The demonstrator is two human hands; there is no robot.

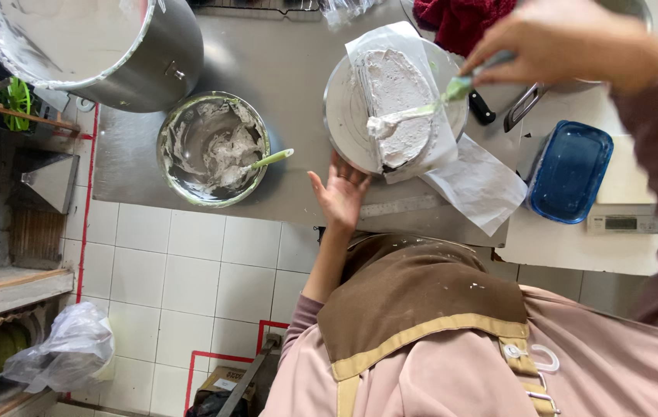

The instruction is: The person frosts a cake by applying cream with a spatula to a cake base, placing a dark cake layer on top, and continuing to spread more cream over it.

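Note:
A cake point(394, 104) coated in greyish-white cream sits on paper on a round metal turntable point(340, 116). My right hand point(568, 42) grips a green-handled spatula point(421, 110) whose cream-laden blade lies on top of the cake. My left hand point(340, 193) is spread open, fingertips at the near rim of the turntable. A steel bowl point(213, 148) of the same cream stands to the left with a second green spatula point(271, 159) resting in it.
A large steel pot point(97, 46) stands at the back left of the steel counter point(282, 69). A blue lidded container point(570, 171) and a white scale point(622, 224) are to the right. A red cloth point(460, 19), black-handled knife point(482, 108) and loose paper point(479, 185) lie near the cake.

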